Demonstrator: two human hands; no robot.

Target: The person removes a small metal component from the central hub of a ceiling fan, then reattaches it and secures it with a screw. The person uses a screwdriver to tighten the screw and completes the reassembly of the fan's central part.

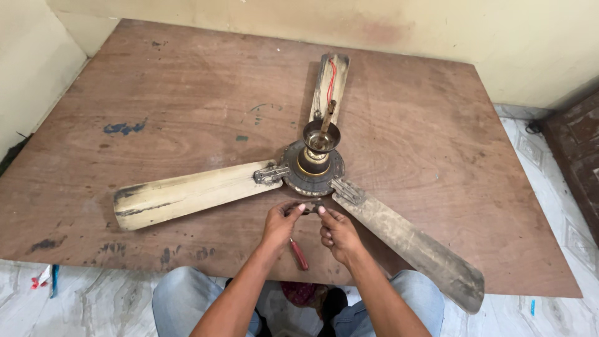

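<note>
One ceiling fan [312, 163] lies on the brown wooden surface [187, 81], its round motor hub a little toward the near edge from the middle. It carries three dirty cream blades: one [187, 193] points toward the left edge, one [329, 84] toward the far edge, and one [412, 240] toward the near right corner, its tip passing beyond the near edge. A short down rod with one dark cup [322, 135] rises from the hub, and one red wire [331, 78] runs along the far blade.

Two hands work just beside the hub's near side, between the left and right blades. The left hand [281, 224] and the right hand [339, 234] meet fingertip to fingertip, both pinching one small dark metal part [311, 209]; what it is exactly cannot be told. One red-handled tool [299, 254] lies on the surface under the left wrist, close to the near edge. Two knees in blue jeans [181, 299] show below the near edge, on the marble floor [93, 306].
</note>
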